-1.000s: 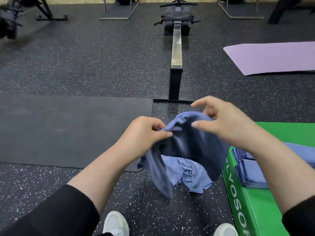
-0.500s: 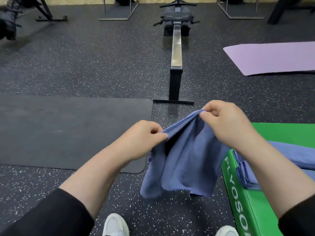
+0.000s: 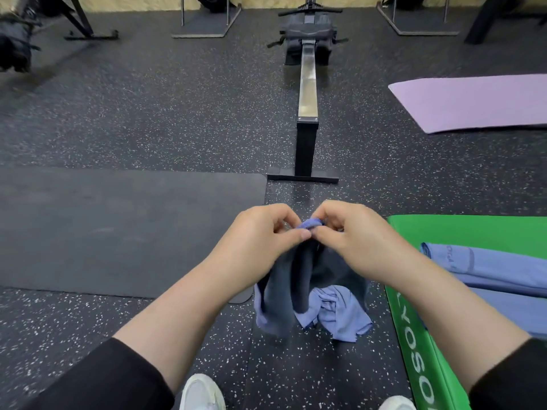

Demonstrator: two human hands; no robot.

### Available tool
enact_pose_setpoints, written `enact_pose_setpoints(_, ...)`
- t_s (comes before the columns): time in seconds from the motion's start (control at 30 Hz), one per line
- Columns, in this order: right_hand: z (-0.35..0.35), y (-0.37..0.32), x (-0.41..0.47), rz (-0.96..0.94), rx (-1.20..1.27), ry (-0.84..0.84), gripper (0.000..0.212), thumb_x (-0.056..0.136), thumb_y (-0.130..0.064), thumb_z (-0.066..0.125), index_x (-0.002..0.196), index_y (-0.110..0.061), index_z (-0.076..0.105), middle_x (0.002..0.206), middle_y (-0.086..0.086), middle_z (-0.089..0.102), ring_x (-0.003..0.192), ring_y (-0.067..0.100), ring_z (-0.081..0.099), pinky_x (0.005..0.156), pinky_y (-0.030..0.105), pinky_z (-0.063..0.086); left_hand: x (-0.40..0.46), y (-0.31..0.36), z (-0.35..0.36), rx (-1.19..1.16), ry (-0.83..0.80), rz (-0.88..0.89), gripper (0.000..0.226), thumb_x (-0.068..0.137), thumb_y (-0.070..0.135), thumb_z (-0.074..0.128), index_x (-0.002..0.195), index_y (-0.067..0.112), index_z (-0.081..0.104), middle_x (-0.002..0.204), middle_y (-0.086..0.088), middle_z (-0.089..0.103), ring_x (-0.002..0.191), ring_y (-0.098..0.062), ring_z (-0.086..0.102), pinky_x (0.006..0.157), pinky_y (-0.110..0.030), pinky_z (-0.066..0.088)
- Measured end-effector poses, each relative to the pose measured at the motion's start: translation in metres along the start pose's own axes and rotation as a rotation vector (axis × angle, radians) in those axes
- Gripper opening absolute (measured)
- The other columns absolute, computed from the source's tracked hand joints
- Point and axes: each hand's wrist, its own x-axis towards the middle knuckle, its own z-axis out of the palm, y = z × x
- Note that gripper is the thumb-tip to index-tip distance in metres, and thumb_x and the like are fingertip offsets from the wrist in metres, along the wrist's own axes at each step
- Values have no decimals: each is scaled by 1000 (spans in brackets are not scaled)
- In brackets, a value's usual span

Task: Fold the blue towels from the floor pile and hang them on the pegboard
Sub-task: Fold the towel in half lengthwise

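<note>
a rowing machine stands at twelve o'clock, a purple mat at two, a green box with folded towels at four. left hand and right hand meet, knuckles up, pinching the blue towel, which hangs over the floor pile.

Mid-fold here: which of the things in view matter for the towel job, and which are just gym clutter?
Job:
held towel, pinched by left hand and right hand
floor pile
folded towels on green box

Clutter:
rowing machine
purple mat
black mat
</note>
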Motion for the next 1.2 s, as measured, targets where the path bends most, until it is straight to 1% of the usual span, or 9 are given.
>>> enact_pose_setpoints(0.13,-14,4,4,137,30,210,18,91,-24,65,75,-19,59,57,-7,61,53,8,45,58,32,41,0,-10,0,216,-160,-111,24,94,26,60,77,8,59,63,2,50,61,-17,41,54,-28,33)
enact_pose_setpoints(0.27,-26,18,5,229,-86,255,16,88,-27,67,76,-19,59,50,-9,53,56,15,45,55,32,33,0,-16,-6,175,-50,-134,16,96,21,52,83,20,62,77,5,67,77,-19,61,68,-31,47)
enact_pose_setpoints(0.33,-25,15,3,176,-84,141,16,86,-29,73,99,-28,64,56,-7,57,56,8,49,59,32,37,-1,-11,-6,104,-32,-81,18,99,24,52,85,24,63,75,10,67,70,-8,57,63,-21,43)
enact_pose_setpoints(0.43,-14,3,-1,60,-64,-77,57,87,-31,75,137,-47,51,62,-15,61,56,1,52,63,27,41,-2,-4,1,69,-63,-23,21,101,29,52,83,28,62,64,18,58,62,0,49,56,-17,36)
enact_pose_setpoints(0.57,2,-5,-2,9,-125,-105,7,90,-37,70,87,-39,63,58,-24,55,56,3,47,53,19,33,0,-2,5,102,-60,-16,27,101,33,53,75,29,58,58,13,52,59,-1,46,53,-19,33)
enact_pose_setpoints(0.73,-7,0,-1,98,-166,33,25,95,-34,61,73,-20,60,56,-6,54,58,9,47,63,33,43,1,-7,-3,317,-28,-142,14,92,20,51,83,26,60,80,8,66,81,-17,60,65,-30,43)
enact_pose_setpoints(0.9,-20,13,4,190,-168,129,27,93,-26,62,72,-9,60,57,2,52,62,20,46,62,36,43,2,-20,-14,202,149,-195,12,96,21,53,91,26,63,88,10,70,85,-16,61,72,-32,46)
enact_pose_setpoints(1.07,-19,11,0,295,145,41,10,85,-22,78,94,-24,73,63,-6,62,49,0,48,54,22,40,3,-18,-8,-176,291,-185,15,93,28,67,81,21,73,74,4,73,63,-6,58,61,-26,45)
enact_pose_setpoints(1.2,-17,6,-4,331,385,-27,32,83,3,68,106,-19,73,85,4,78,72,15,62,79,34,50,3,-11,-4,-221,274,-131,15,92,30,69,80,23,75,75,7,74,68,-3,63,66,-22,49)
